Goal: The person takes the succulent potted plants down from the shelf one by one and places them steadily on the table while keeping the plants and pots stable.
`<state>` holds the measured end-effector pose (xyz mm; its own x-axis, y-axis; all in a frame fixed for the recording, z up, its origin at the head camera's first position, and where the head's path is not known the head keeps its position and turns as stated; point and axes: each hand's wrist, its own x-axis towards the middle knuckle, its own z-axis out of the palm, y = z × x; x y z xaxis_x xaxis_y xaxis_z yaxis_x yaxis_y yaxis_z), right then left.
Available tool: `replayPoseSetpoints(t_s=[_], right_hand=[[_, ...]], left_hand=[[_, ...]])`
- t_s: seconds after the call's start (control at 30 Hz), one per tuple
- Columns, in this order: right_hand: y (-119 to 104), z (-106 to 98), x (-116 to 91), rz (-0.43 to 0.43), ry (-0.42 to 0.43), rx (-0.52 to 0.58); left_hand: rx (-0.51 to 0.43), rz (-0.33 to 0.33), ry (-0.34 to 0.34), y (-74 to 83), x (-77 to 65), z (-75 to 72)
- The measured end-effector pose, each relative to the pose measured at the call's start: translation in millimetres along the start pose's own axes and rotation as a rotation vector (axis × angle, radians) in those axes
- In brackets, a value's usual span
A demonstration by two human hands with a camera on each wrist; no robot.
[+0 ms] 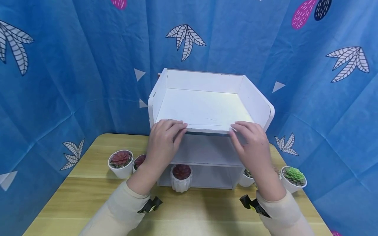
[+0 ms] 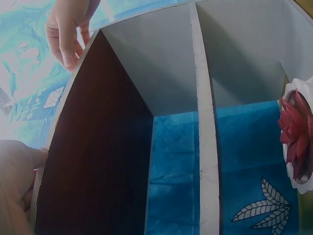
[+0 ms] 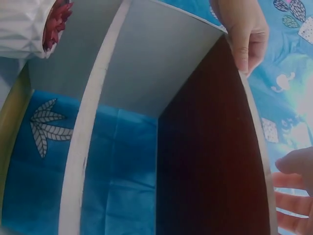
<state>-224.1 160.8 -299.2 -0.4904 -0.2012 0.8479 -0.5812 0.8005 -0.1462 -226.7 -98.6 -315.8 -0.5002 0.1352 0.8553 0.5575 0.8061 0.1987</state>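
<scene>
A small white tabletop shelf (image 1: 200, 105) with raised sides and back stands on the wooden table. At the left part of its top board's front edge, my left hand (image 1: 165, 141) pinches the board, thumb against the edge. My right hand (image 1: 254, 144) holds the same edge farther right, with fingers above and thumb at the front. Seen from below in the left wrist view, the board's underside (image 2: 98, 142) is dark brown. A white fluted pot with a dark red succulent (image 1: 181, 178) sits at the lower compartment's front left.
Left of the shelf stand a potted red succulent (image 1: 121, 164) and a second one (image 1: 139, 161), partly behind my arm. To the right are a green succulent (image 1: 293, 178) and a white pot (image 1: 246, 179) partly hidden by my forearm. A blue patterned curtain (image 1: 88, 65) surrounds the table (image 1: 189, 209).
</scene>
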Motion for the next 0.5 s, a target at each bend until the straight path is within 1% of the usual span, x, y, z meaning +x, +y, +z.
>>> replayPoseSetpoints(t_s=[0.23, 0.5], right_hand=[[0.8, 4.7, -1.3, 0.004, -0.027, -0.022], [0.9, 7.1, -2.6, 0.012, -0.02, -0.022]], left_hand=[[-0.001, 0.001, -0.003, 0.1, 0.3, 0.2], [-0.005, 0.002, -0.001, -0.5, 0.3, -1.0]])
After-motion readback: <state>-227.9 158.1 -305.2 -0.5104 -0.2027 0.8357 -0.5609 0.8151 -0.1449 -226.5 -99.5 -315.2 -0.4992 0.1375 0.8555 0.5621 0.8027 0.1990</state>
